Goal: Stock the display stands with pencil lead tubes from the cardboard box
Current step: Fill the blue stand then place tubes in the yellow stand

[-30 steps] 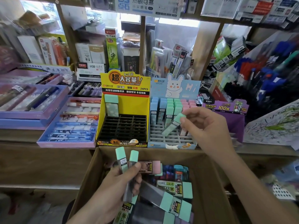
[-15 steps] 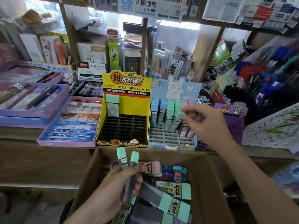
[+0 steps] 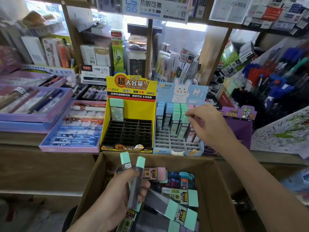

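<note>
My left hand [image 3: 115, 200] grips two slim mint-capped lead tubes [image 3: 136, 181] upright over the open cardboard box [image 3: 217, 190], which holds several more tubes [image 3: 178, 195]. My right hand [image 3: 211, 127] reaches into the blue rabbit display stand [image 3: 177, 145]. Its fingertips pinch the top of a mint-capped tube [image 3: 183, 126] that stands slightly tilted in a slot among blue, mint and pink tubes. The yellow display stand [image 3: 129, 133] to the left holds one wide mint tube [image 3: 116, 109] in its back left corner; its other black slots are bare.
Purple trays of pens [image 3: 73, 128] lie left of the stands on the wooden shelf [image 3: 20, 139]. A purple carton [image 3: 237, 124] stands to the right, behind my right hand. Packed stationery fills the shelves behind, and pen racks [image 3: 275, 81] crowd the far right.
My right hand carried a mint-capped tube from above the front of the blue stand back to the filled rows and lowered it into a slot. My left hand stayed still with its two tubes.
</note>
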